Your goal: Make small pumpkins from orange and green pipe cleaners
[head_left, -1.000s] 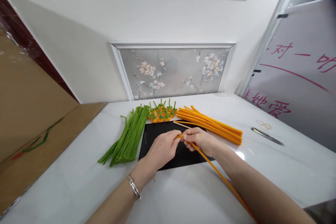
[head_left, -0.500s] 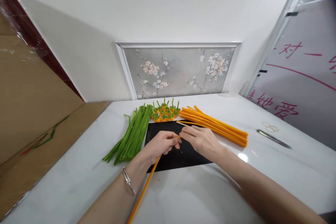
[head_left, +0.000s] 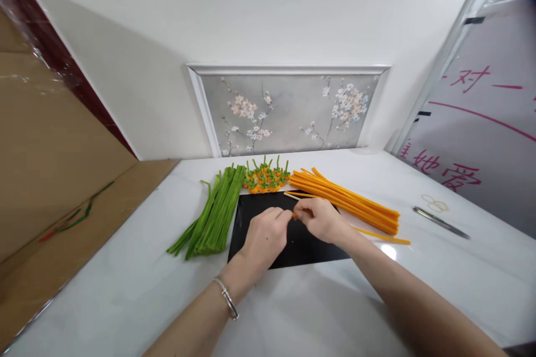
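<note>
Over a black mat (head_left: pixel 304 248), both my hands meet at a small orange piece of pipe cleaner (head_left: pixel 294 215). My left hand (head_left: pixel 266 237) is closed, back upward, its fingertips pinching the piece from the left. From the right, my right hand (head_left: pixel 323 222) pinches it with thumb and forefinger. An orange strand (head_left: pixel 383 235) sticks out to the right from behind my right forearm; its link to the piece is hidden. A thin pale stick (head_left: pixel 291 196) lies by the mat's far edge, partly behind my right hand.
Green pipe cleaners (head_left: pixel 215 215) lie bundled left of the mat, orange ones (head_left: pixel 347 198) right. Several small orange-and-green pieces (head_left: pixel 266 175) stand behind it. Farther right are tweezers (head_left: pixel 441 222) and thin rubber bands (head_left: pixel 434 203). Cardboard (head_left: pixel 62 178) borders the left; a wall stands behind.
The long orange strand that hung down below my left hand is gone from there; one now shows right of my right forearm. My left hand has turned back upward.
</note>
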A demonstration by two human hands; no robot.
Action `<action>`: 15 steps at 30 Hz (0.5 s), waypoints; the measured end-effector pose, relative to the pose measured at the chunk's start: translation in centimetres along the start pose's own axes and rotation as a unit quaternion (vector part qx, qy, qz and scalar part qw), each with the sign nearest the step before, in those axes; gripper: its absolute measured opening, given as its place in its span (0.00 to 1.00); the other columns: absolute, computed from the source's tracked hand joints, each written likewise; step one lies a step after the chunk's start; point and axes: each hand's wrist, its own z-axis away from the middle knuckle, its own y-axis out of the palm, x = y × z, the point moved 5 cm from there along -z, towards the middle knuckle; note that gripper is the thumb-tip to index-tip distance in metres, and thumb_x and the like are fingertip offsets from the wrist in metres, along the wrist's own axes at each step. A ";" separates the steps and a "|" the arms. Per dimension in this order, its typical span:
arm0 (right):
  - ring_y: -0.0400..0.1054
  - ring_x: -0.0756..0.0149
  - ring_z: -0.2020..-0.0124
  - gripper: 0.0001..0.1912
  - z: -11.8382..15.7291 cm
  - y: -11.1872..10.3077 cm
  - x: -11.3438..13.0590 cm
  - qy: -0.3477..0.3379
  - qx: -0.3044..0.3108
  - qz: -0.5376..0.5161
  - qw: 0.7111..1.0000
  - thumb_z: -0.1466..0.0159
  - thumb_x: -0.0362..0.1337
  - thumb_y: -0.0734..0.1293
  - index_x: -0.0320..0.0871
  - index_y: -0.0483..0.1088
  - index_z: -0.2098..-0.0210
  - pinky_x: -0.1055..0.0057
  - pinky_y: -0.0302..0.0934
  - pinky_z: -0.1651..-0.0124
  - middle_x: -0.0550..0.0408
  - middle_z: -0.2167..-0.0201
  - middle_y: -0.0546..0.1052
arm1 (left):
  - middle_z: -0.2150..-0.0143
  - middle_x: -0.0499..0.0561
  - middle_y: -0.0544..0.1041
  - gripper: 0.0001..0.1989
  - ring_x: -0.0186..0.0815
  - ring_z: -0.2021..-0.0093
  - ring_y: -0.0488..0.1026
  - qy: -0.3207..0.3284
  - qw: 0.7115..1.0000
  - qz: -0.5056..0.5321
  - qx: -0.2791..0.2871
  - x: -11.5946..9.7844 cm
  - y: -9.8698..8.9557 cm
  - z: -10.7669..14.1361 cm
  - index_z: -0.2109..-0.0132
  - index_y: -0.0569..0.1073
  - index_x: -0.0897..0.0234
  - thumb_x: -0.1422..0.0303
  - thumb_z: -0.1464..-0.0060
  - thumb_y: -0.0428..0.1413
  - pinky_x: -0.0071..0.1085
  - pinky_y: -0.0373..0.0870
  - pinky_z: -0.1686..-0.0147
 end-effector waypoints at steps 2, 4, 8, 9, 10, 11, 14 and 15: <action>0.59 0.70 0.79 0.09 -0.1 0.3 -0.7 0.026 0.030 -0.059 0.997 0.42 0.32 0.60 0.43 0.66 0.78 0.74 0.52 0.76 0.59 0.82 0.67 | 0.69 0.55 0.74 0.12 0.41 0.64 0.69 0.027 0.999 -0.029 -0.002 -0.3 0.2 0.2 0.67 0.73 0.65 0.78 0.42 0.47 0.34 0.64 0.64; 0.60 0.71 0.80 0.09 -0.1 0.6 -1.1 0.041 0.059 -0.108 0.992 0.42 0.33 0.60 0.42 0.66 0.77 0.75 0.55 0.77 0.58 0.82 0.67 | 0.68 0.55 0.74 0.11 0.41 0.64 0.69 0.043 0.998 -0.044 -0.001 -0.4 0.3 0.4 0.66 0.73 0.65 0.78 0.43 0.48 0.34 0.64 0.64; 0.62 0.71 0.80 0.10 0.2 0.7 -1.2 0.042 0.078 -0.152 0.984 0.42 0.34 0.60 0.41 0.67 0.77 0.74 0.59 0.77 0.55 0.80 0.70 | 0.69 0.54 0.74 0.12 0.40 0.65 0.70 0.035 0.999 -0.036 -0.004 -0.4 0.2 0.3 0.68 0.74 0.65 0.77 0.42 0.47 0.33 0.63 0.66; 0.64 0.70 0.79 0.11 0.3 0.6 -1.2 0.038 0.069 -0.152 0.985 0.40 0.35 0.59 0.40 0.68 0.76 0.73 0.60 0.76 0.54 0.79 0.71 | 0.70 0.54 0.75 0.13 0.39 0.66 0.70 0.025 0.999 -0.027 -0.006 -0.3 0.1 0.1 0.69 0.74 0.65 0.77 0.42 0.47 0.32 0.63 0.66; 0.65 0.68 0.77 0.11 0.4 0.5 -1.1 0.033 0.052 -0.148 0.987 0.39 0.35 0.60 0.40 0.70 0.74 0.72 0.62 0.73 0.54 0.77 0.72 | 0.70 0.53 0.75 0.13 0.37 0.67 0.70 0.012 1.000 -0.015 -0.007 -0.1 0.0 0.0 0.70 0.74 0.65 0.77 0.42 0.47 0.31 0.63 0.67; 0.67 0.66 0.73 0.10 0.5 0.3 -1.1 0.028 0.032 -0.145 0.988 0.38 0.36 0.60 0.41 0.72 0.70 0.70 0.64 0.68 0.53 0.74 0.74 | 0.71 0.52 0.76 0.14 0.36 0.69 0.70 -0.003 1.000 0.000 -0.008 0.2 -0.1 -0.2 0.70 0.74 0.65 0.76 0.41 0.47 0.31 0.63 0.67; 0.69 0.59 0.55 0.13 0.9 -0.3 -0.4 -0.047 -0.027 -0.084 0.995 0.38 0.34 0.63 0.45 0.72 0.54 0.63 0.63 0.51 0.49 0.56 0.75 | 0.75 0.49 0.77 0.14 0.33 0.74 0.70 -0.048 0.997 0.055 0.007 1.0 -0.5 -0.7 0.72 0.75 0.65 0.73 0.42 0.48 0.28 0.62 0.71; 0.68 0.59 0.51 0.15 1.1 -0.4 -0.1 -0.088 -0.044 -0.037 0.994 0.37 0.32 0.63 0.46 0.71 0.51 0.62 0.62 0.48 0.49 0.51 0.74 | 0.75 0.48 0.77 0.14 0.32 0.74 0.71 -0.059 0.995 0.076 0.017 1.2 -0.5 -0.8 0.73 0.75 0.65 0.72 0.42 0.49 0.27 0.63 0.71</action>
